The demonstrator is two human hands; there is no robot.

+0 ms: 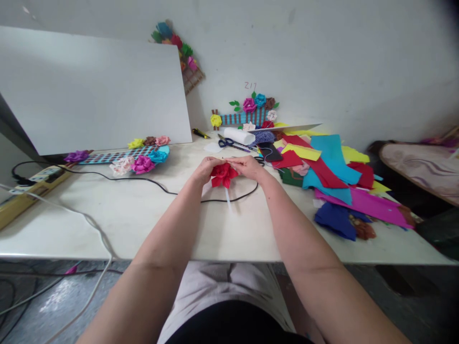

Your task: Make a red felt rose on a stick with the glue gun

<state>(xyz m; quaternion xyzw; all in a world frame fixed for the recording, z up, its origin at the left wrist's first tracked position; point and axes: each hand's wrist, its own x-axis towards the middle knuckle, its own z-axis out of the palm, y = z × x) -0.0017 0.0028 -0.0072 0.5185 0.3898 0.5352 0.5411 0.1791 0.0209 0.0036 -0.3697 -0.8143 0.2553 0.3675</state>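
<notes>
My left hand point(205, 169) and my right hand point(247, 166) meet over the middle of the white table point(150, 224). Both are closed round a red fabric flower point(223, 176), the fingers pinching its top from either side. A thin white stick point(228, 197) hangs down from under the flower toward me. A black cable point(229, 198) loops on the table just beneath the hands.
A heap of coloured felt sheets point(333, 177) covers the table's right side. Blue-handled scissors point(229, 143), a white roll point(239, 136) and a yellow cutter point(199, 133) lie behind the hands. Finished flower strips point(122, 160) lie left. A power strip point(43, 176) sits far left.
</notes>
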